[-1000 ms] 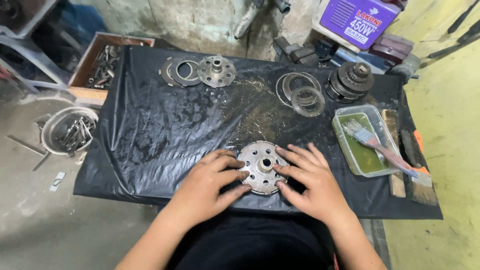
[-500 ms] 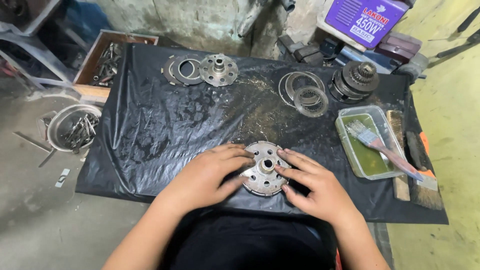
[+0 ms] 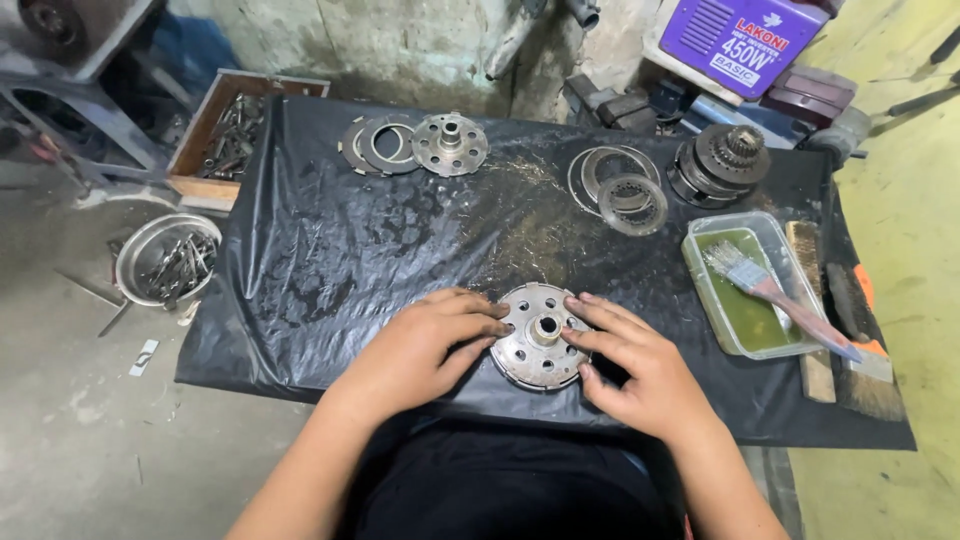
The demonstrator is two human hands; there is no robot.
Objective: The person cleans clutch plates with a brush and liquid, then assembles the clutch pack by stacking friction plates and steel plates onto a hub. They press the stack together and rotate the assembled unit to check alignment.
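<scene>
Nearest the viewer, a perforated round metal plate [image 3: 541, 349] with a central hub lies flat on the black plastic sheet [image 3: 330, 260] covering the tabletop, at its near edge. The left hand [image 3: 425, 345] rests fingers-spread against the plate's left rim; the right hand [image 3: 640, 365] lies with fingers spread on its right rim and face. Neither hand is clamped around it. Risk noted: the sheet looks wet and oily, so the plate could slide off the near edge if pressed unevenly, and greasy fingers could lose their hold on the rim. Right of the hands, a clear rectangular plastic tub [image 3: 757, 283] holds green liquid, with a paintbrush [image 3: 770, 292] lying across it, bristles in the fluid; a knock to the handle could tip it. Further back lie loose rings [image 3: 620, 185] and a geared drum assembly [image 3: 722, 160], plus a second holed disc [image 3: 450, 144] with flat rings [image 3: 375, 145]. On the floor at left, a round metal bowl [image 3: 165, 262] holds small metal parts; beyond it, a wooden box [image 3: 235, 130] holds more of the same.
</scene>
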